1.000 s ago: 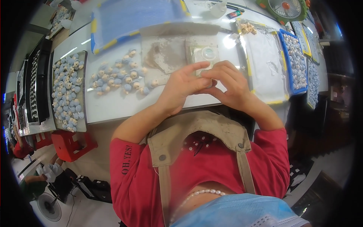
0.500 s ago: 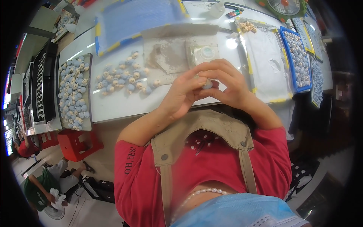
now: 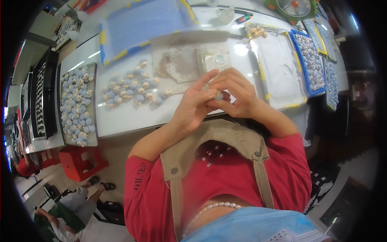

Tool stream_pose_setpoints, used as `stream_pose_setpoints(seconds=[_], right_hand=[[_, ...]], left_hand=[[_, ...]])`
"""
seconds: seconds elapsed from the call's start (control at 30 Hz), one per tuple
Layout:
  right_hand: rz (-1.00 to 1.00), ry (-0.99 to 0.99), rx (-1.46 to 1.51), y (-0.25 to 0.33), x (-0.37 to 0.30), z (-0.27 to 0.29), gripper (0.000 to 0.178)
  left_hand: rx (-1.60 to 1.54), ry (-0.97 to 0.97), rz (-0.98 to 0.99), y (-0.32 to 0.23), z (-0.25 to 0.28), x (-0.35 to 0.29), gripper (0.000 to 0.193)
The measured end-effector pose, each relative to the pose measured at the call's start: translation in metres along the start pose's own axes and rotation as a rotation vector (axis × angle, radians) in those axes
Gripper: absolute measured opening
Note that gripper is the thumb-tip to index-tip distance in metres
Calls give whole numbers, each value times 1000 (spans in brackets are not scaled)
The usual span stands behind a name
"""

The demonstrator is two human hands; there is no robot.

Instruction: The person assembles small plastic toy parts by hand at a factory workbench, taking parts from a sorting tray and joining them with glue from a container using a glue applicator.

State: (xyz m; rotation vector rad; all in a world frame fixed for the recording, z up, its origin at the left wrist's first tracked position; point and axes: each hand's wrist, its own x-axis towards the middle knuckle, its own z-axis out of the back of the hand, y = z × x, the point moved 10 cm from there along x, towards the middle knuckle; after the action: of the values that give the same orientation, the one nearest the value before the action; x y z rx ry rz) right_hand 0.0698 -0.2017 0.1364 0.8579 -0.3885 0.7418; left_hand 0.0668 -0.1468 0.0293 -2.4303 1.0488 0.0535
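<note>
Close above the table's front edge, my left hand (image 3: 194, 101) and my right hand (image 3: 238, 93) meet around a small blue-and-cream figurine piece (image 3: 219, 96). Both hands pinch it between closed fingertips, which hide much of it. One finger of my left hand points up, away from the piece. Similar round blue-and-cream pieces (image 3: 128, 88) lie loose on the white table to the left of my hands. Just beyond my fingers stands a small round clear container (image 3: 219, 60) on a pale square base.
Farther left, a tray (image 3: 94, 137) carries many such pieces. A blue-covered board (image 3: 149, 24) lies behind. To the right are a white-covered board (image 3: 282, 66), a blue tray (image 3: 310, 89) of small parts and a green fan (image 3: 293, 9). Red stools (image 3: 80, 163) stand below left.
My left hand has lifted a finger off the piece, and my right fingers have drawn in around it. The whole view has shifted slightly. At lower left a person has moved.
</note>
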Motion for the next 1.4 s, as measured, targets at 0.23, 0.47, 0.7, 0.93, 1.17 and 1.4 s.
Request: stream_pose_setpoints(seconds=[0.23,0.47,0.7,0.93,1.17,1.4], right_hand=[[-25,-48,34,-3,-12,9,30],[-49,-63,16,-9,-21,28,32],[-304,69,166,-58,-26,56,29],[-498,-258,-495,-221,-56,139,37],[-335,-228,-502,-258,-57,112,31],[-315,-319,-668,-248,-66,120,19]], left_hand=[[15,-9,38,9,-6,3,59],[23,14,20,17,-21,17,58],[155,-102,-81,8,-21,20,55],[1323,-514,-860,-70,18,-57,30],[2036,-749,-1022,-83,35,-99,28],[2105,-851,-926,-87,56,-99,26]])
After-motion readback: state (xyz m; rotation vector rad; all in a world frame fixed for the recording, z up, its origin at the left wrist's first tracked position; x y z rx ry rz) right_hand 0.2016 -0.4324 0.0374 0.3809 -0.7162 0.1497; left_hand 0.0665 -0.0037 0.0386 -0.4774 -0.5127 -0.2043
